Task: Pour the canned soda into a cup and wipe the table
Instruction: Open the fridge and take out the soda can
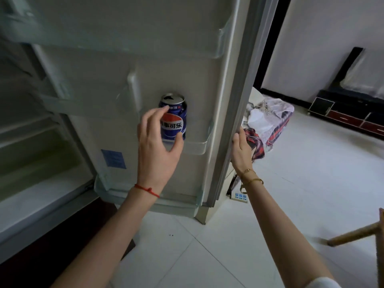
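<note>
my left hand is spread wide in front of the soda can, thumb low by its base and fingertips up near its shoulder, not yet closed around it. whether any skin is touching the metal i cannot tell. my right hand is curled around the outer edge of the fridge door, gripping it and holding nothing else.

the can stands upright in the door shelf, alone there, its base tucked behind the low clear rail. the top looks as if the opening may already be broken, a dark shape shows in the lid, but it is too small to be sure. so i judge it best to treat it as open and keep it level.

i expect it to be fairly heavy if full, stiff along the rims, thin and dentable in the middle. out of the cold it may be damp and slick. i think the best hold is around the middle of the body, thumb on one side and fingers on the other, firm but not squeezing. it needs to lift straight up over the rail before coming toward me.

no cup, cloth or desk is in view.
</note>
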The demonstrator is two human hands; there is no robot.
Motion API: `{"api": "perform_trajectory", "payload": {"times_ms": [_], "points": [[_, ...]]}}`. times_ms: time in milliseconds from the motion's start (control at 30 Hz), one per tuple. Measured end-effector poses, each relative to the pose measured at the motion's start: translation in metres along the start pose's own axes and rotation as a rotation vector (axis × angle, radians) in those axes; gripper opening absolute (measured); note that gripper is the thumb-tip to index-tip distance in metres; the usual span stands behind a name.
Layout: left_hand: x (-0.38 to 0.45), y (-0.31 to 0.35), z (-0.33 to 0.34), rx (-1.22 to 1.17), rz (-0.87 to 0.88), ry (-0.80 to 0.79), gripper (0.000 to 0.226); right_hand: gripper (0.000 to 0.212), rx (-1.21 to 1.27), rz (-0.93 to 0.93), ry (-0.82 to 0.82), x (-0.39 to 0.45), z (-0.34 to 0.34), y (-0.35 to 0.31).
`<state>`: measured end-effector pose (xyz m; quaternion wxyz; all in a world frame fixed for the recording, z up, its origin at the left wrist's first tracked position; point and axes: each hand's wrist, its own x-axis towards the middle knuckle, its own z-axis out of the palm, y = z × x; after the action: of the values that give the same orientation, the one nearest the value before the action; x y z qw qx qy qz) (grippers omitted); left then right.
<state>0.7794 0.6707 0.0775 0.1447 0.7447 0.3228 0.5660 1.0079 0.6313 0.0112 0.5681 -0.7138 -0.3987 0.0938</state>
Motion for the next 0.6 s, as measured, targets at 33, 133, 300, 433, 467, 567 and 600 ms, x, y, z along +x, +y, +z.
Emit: {"api": "perform_trajectory", "payload": {"times_ms": [33,133,300,433,467,567,600], "points": [[0.006,0.000,0.005,-0.005,-0.047,0.048,0.059,0.039,0.010,0.003,-0.013,0.005,-0.001,0.002],[0.024,-0.004,0.020,-0.022,-0.191,0.100,0.078,0.038,0.036,-0.011,-0.054,0.018,-0.005,0.006],[0.049,-0.003,0.043,0.022,-0.372,0.047,0.099,0.046,0.072,-0.045,-0.133,0.038,-0.007,0.019],[0.059,-0.005,0.056,0.042,-0.474,0.005,0.093,0.046,0.111,-0.037,-0.184,0.045,-0.012,0.022],[0.059,-0.005,0.058,0.054,-0.490,0.003,0.087,0.046,0.121,-0.038,-0.192,0.046,-0.013,0.023],[0.056,-0.002,0.060,0.088,-0.495,0.043,0.072,0.044,0.139,-0.046,-0.202,0.047,-0.016,0.023],[0.056,-0.002,0.060,0.093,-0.501,0.058,0.070,0.043,0.142,-0.042,-0.206,0.047,-0.017,0.023]]}}
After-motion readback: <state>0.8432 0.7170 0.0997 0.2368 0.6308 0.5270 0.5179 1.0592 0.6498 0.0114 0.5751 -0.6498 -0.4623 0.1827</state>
